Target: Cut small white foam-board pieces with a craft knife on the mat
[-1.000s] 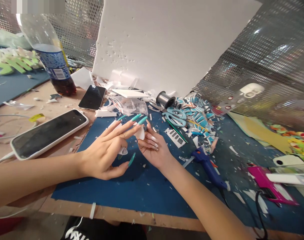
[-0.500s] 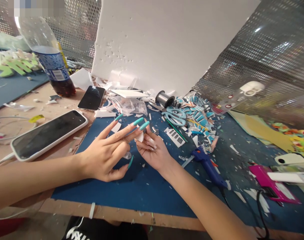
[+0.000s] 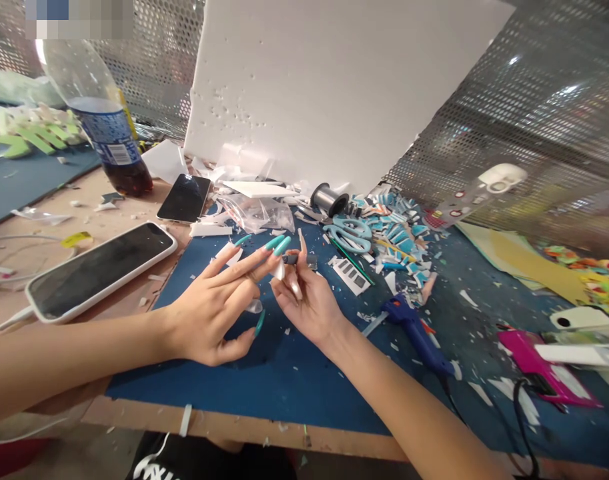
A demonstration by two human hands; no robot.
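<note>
My left hand [image 3: 211, 312] hovers over the blue mat [image 3: 284, 373], its fingers with long teal nails stretched toward my right hand. Its thumb and ring finger curl round a small clear nail tip [image 3: 255, 306]. My right hand [image 3: 307, 300] sits just right of it, palm up, fingers curled and pinching a small white piece [image 3: 281, 270] together with a short dark tool [image 3: 290, 259]. The fingertips of both hands meet at that piece.
A blue glue gun [image 3: 418, 334] and teal scissors [image 3: 351, 233] lie right of my hands among paper scraps. Two phones [image 3: 99, 268] [image 3: 185, 198] and a cola bottle [image 3: 109, 127] stand left. A white foam board [image 3: 334, 87] leans behind. A pink tool [image 3: 539, 370] lies far right.
My right hand has turned its fingers upward and a dark tool now shows at its fingertips. The left hand has barely shifted, fingers still extended.
</note>
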